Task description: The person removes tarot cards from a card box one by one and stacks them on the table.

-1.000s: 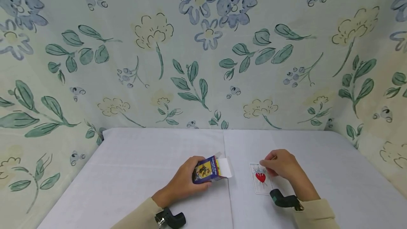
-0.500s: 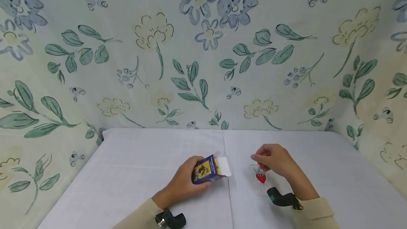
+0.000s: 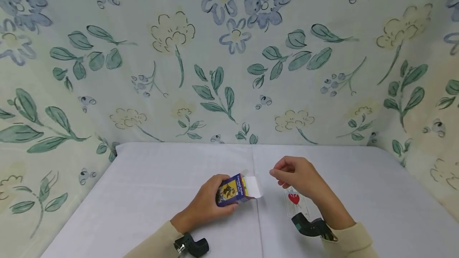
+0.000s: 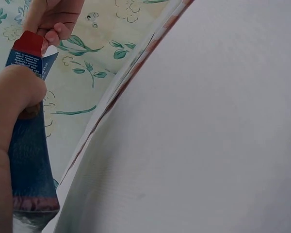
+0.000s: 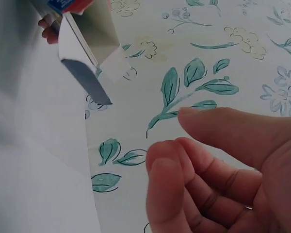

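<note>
My left hand grips a small blue tarot card box with a yellow picture. The box tilts above the white table, its white end flap standing open toward the right. In the left wrist view, the thumb lies along the dark blue side of the box. My right hand hovers just right of the box with loosely bent fingers. The right wrist view shows a gap between its thumb and forefinger, with nothing held. Below that hand lies a card with a red heart, partly covered.
A white cloth covers the table, with a fold line down the middle. Floral fabric hangs behind and at both sides. Each wrist carries a black camera mount.
My right hand has moved left and up from the heart card toward the box's open end. The left hand and box stay almost still; the card keeps its place.
</note>
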{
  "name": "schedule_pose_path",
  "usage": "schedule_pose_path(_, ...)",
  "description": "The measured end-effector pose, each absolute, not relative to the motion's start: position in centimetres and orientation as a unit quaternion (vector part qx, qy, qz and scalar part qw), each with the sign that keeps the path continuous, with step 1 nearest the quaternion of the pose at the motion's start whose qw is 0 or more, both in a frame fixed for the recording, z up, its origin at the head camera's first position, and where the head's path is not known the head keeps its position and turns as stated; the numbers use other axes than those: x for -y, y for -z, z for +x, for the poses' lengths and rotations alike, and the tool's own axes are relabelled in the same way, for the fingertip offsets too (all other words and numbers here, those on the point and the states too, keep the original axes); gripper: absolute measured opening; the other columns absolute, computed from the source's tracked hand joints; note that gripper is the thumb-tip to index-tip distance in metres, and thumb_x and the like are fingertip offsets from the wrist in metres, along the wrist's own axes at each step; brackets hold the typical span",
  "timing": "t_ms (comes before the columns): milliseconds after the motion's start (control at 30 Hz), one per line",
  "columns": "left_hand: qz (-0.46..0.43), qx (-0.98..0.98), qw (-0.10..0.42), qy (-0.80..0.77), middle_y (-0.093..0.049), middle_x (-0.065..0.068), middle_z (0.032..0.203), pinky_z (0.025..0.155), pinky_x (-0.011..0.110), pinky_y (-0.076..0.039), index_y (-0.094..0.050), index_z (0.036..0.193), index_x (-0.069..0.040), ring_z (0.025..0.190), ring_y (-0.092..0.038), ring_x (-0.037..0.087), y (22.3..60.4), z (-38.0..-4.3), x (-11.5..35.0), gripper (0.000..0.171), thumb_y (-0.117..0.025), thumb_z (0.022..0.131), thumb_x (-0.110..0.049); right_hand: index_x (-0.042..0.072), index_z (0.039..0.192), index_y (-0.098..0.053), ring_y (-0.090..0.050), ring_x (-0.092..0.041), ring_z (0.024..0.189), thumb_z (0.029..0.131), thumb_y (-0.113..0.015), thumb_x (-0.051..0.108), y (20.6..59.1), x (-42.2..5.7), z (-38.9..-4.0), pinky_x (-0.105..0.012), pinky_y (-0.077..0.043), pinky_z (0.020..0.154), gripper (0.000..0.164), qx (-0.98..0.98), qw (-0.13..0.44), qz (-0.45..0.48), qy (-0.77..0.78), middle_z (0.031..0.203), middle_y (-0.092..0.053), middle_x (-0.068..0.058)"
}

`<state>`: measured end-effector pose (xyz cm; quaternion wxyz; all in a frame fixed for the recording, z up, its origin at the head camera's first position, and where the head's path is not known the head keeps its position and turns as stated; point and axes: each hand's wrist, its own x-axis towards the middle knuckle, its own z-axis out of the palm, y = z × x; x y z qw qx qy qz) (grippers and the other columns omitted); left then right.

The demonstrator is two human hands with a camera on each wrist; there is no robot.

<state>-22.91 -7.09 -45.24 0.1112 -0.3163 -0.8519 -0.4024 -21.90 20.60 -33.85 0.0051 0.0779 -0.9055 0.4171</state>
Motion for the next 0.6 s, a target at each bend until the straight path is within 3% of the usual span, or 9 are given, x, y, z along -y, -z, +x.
schedule_pose_path(400, -0.314, 0.849, 0.111, 0.409, -0.053, -0.011, 0.116, 0.083, 0.027, -0.048, -0.045, 0.132, -0.017, 0.098, -0.052, 0.005, 44.9, -22.8, 7.3, 0.072, -0.076, 0.077, -0.051, 0.007, 0.092, -0.065, -0.062, -0.016, 0.064, 0.085, -0.074, 0.022, 33.8, -19.3, -20.4, -0.029, -0.054, 0.06, 0.018, 0.887, 0.029, 0.072, -0.455, 0.076, -0.064, -0.002)
schedule_pose_path(600, -0.312, 0.855, 0.105, 0.401, -0.053, -0.01, 0.116, 0.085, 0.027, -0.049, -0.045, 0.132, -0.016, 0.099, -0.052, 0.004, 44.9, -22.5, 6.9, 0.072, -0.078, 0.076, -0.047, 0.009, 0.09, -0.066, -0.061, -0.017, 0.064, 0.085, -0.074, 0.019, 35.0, -18.7, -19.9, -0.028, -0.053, 0.057, 0.014, 0.88, 0.013, 0.076, -0.469, 0.075, -0.064, -0.003)
